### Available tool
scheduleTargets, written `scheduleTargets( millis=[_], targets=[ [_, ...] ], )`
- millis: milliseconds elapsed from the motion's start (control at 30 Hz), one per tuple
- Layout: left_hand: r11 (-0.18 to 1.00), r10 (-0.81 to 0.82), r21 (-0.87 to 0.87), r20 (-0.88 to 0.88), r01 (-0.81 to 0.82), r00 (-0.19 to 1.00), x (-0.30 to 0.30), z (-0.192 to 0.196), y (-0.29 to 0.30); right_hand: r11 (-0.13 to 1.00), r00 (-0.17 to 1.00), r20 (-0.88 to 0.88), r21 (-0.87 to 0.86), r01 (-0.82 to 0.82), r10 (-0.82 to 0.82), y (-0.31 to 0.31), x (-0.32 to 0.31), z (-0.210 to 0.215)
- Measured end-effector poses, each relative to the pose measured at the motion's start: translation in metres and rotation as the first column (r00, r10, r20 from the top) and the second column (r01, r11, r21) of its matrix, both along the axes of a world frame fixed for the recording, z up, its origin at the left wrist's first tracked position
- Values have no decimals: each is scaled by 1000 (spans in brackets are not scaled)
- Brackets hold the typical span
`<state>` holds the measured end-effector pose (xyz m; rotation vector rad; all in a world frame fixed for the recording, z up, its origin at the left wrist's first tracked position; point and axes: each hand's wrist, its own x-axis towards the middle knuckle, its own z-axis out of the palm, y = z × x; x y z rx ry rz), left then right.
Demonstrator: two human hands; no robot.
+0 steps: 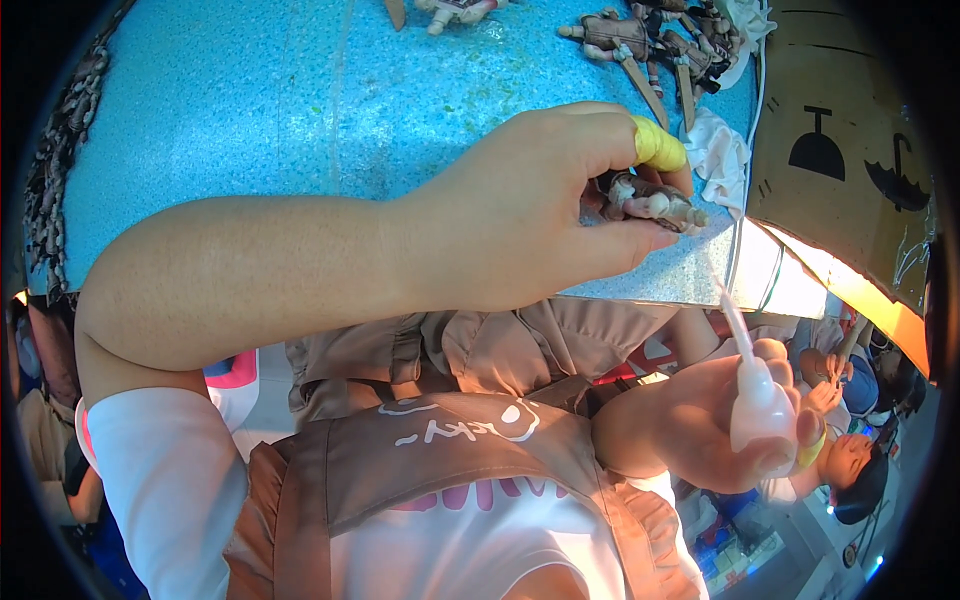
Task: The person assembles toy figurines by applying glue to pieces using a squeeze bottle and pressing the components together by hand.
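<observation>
Over the near right part of the blue tabletop [400, 120], my left hand [530, 195] is closed round a small doll-like figurine [655, 203], and yellow tape wraps one finger. The figurine lies sideways, one pale end sticking out past my thumb; my fingers hide part of it. Just off the table's front edge, my right hand [680, 415] grips a small translucent squeeze bottle [762, 412]. Its long thin nozzle points up toward the figurine, with a gap between them. The nozzle's very tip is blurred.
More figurines [620, 38] lie in a cluster at the far right, with wooden sticks [642, 90] and crumpled white tissue [718, 150]. Another figurine [455, 12] is at the far edge. Several line the left edge [60, 160]. A cardboard box [840, 90] stands right; people [850, 460] sit beyond.
</observation>
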<state>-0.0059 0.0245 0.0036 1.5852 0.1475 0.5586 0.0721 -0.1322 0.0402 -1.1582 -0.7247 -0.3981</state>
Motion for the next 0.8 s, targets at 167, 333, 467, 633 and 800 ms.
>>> scheduleTargets(
  millis=[167,333,467,633,800],
  targets=[
    [1000,6,21,7,-6,1000,0,-1,0,1000,1000,-9,-9,-16,16,-3,0,-2],
    [998,1,67,18,-2,1000,0,0,1,993,991,-94,69,-92,98,-2,-2,2],
    [995,12,98,19,-14,1000,0,-1,1,993,993,-75,81,-90,96,-3,0,1],
    [993,20,114,36,-24,999,0,-3,1,988,989,-78,99,-120,128,4,-4,1],
    [992,20,122,29,-24,999,0,-3,1,992,992,-86,95,-80,89,5,-6,1]
  ],
)
